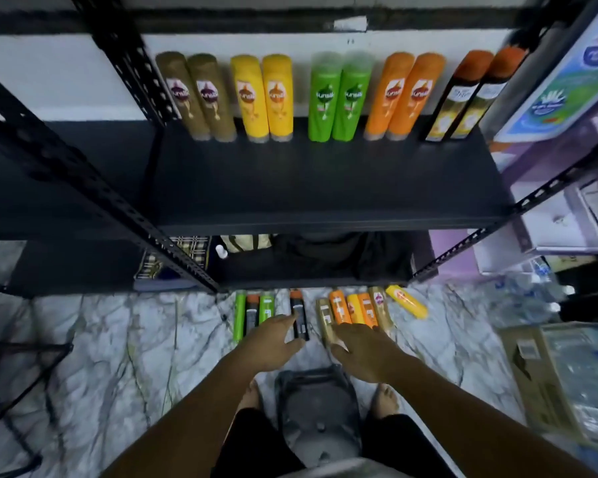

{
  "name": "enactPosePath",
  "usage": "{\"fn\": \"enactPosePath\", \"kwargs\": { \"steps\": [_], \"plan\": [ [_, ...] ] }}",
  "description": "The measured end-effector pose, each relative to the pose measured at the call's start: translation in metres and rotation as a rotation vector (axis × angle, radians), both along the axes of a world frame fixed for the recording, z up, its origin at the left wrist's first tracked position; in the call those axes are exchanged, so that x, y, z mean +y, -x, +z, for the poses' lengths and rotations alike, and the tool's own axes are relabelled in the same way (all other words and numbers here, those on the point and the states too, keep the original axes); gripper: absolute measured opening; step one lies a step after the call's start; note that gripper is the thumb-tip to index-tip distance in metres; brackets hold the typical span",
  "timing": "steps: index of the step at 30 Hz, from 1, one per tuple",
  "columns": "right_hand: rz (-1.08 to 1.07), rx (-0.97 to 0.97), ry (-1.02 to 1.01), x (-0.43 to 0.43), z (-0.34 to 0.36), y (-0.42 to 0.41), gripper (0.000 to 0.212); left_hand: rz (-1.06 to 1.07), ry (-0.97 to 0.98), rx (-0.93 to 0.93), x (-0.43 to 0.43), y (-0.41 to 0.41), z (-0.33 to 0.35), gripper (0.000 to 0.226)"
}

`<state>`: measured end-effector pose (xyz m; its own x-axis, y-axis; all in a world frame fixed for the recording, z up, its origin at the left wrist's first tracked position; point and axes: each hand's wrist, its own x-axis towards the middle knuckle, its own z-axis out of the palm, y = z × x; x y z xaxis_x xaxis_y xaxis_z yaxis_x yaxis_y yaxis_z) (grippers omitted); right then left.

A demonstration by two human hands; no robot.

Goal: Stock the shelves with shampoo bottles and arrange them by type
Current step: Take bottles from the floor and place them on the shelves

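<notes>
Left hand (277, 339), fingers spread and empty, is nearest the black bottle (299, 315) lying just right of its fingertips, long axis near-to-far; right hand (363, 350) apparently open too.

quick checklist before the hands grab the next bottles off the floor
1. Left hand free to grasp: ok, open and empty, fingertips at the black bottle.
2. Right hand free: ok, open and empty, over the near ends of the tan bottle and orange bottles.
3. Room on the shelf: ok, the front stands bare ahead of the back row.
4. Back row sorted by type: ok, pairs of brown, yellow, green, orange and black.
5. Floor bottles grouped: not ok, colours mixed, and one yellow bottle lies askew.
6. Caps shut tight: cannot tell.
</notes>
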<state>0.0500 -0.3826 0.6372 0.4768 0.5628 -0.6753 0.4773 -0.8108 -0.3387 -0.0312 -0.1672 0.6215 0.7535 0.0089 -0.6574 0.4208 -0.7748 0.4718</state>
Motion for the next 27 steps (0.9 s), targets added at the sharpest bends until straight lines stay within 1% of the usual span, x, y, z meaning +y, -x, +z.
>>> {"fn": "enactPosePath", "kwargs": {
  "steps": [3,10,15,18,20,22,24,27],
  "plan": [
    [-0.040,0.037,0.046,0.010,-0.027,0.007,0.063,-0.012,0.003,0.038,0.020,0.009,-0.033,0.074],
    [-0.170,0.056,0.026,0.052,-0.084,0.017,0.064,-0.010,-0.024,0.020,0.066,0.016,-0.096,0.071],
    [-0.131,0.072,-0.011,0.077,-0.144,-0.008,0.062,0.077,-0.045,0.017,0.073,-0.002,-0.162,0.069],
    [-0.072,0.063,-0.033,0.088,-0.189,-0.030,0.059,0.119,-0.060,0.029,0.072,-0.018,-0.213,0.070],
    [-0.062,0.095,-0.030,0.097,-0.226,-0.044,0.056,0.154,-0.082,0.038,0.074,-0.030,-0.247,0.069],
    [-0.058,0.096,-0.042,0.106,-0.268,-0.056,0.052,0.199,-0.099,0.045,0.078,-0.041,-0.279,0.063],
    [-0.059,0.097,-0.062,0.116,-0.315,-0.067,0.055,0.248,-0.111,0.030,0.084,-0.049,-0.315,0.058],
    [-0.015,0.092,-0.069,0.130,-0.384,-0.082,0.055,0.299,-0.126,0.006,0.094,-0.056,-0.373,0.064]
  ]
}}
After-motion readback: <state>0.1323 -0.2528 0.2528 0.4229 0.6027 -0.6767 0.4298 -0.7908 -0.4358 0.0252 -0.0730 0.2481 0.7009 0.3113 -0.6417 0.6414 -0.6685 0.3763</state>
